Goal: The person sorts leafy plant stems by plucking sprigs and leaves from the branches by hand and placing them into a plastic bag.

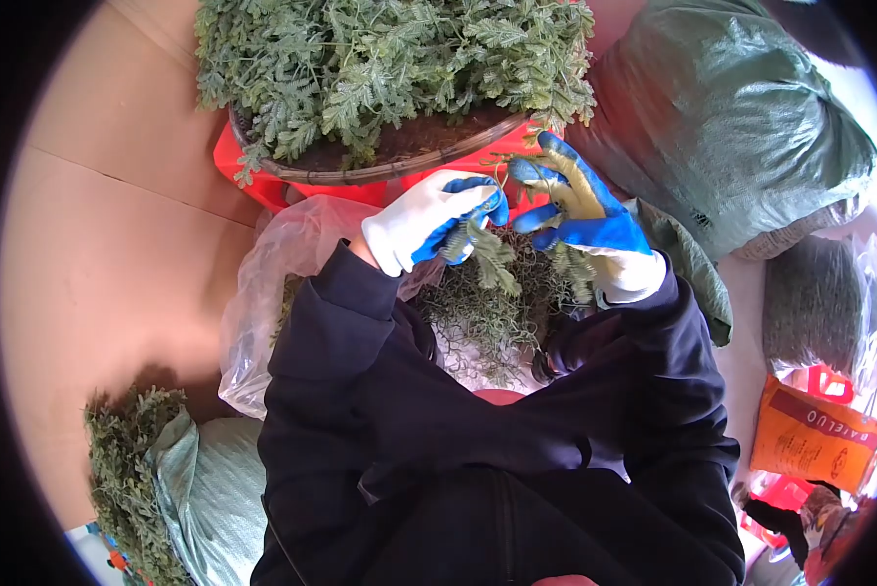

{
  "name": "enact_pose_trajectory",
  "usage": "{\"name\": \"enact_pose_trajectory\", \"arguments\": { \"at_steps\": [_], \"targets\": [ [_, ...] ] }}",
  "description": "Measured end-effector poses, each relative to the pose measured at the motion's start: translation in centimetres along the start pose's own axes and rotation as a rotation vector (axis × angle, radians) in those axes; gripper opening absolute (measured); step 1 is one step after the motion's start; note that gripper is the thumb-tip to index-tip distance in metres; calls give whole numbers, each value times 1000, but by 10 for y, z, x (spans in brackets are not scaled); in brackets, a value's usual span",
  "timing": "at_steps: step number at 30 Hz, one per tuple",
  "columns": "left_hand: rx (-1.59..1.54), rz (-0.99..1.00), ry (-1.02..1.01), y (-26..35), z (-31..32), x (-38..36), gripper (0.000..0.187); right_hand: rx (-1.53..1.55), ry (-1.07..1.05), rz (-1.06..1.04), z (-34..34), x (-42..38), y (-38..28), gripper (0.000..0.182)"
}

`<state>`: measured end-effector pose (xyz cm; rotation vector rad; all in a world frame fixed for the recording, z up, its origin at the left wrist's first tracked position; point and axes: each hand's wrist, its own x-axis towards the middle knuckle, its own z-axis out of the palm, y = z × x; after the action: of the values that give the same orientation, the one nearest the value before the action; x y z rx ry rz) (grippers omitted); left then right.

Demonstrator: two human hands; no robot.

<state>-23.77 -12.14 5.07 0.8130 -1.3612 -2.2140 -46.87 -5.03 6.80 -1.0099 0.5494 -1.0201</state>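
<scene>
Both hands wear white gloves with blue-coated fingers, and the right palm looks yellowish. My left hand (427, 223) is closed, its fingers curled round a green fern-like sprig (495, 262) whose leaves hang below. My right hand (590, 210) is just across from it, fingers spread apart. Thin stems cross the gap between the hands near the right fingertips. A second leafy piece (572, 271) hangs below the right hand; what supports it is hidden. Beneath both hands lies a heap of thin green stems (507, 308) between the knees.
A round woven tray (360, 178) piled with green sprigs (390, 68) rests on a red support (229, 156) ahead. Green sacks (722, 127) stand at right, near an orange bag (814, 435). Clear plastic (277, 283) lies at left; another sack (214, 498) with greenery is lower left.
</scene>
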Motion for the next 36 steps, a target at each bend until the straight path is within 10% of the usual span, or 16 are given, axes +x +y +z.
{"name": "enact_pose_trajectory", "arguments": {
  "at_steps": [2,4,12,20,29,36],
  "targets": [
    [361,256,109,-13,8,10,25,63,6,-48,-6,3,19,78],
    [337,-14,61,-6,12,2,18,133,45,-54,-9,5,29,74],
    [719,251,344,-26,25,15,30,-40,271,-50,-1,7,46,68],
    [495,315,324,-23,24,16,24,-59,158,-13,-12,9,40,80],
    [548,-147,101,-18,8,11,25,6,148,68,-2,9,44,83],
    [-528,-67,-103,-17,6,1,36,-84,83,42,0,7,42,85]
  ]
}}
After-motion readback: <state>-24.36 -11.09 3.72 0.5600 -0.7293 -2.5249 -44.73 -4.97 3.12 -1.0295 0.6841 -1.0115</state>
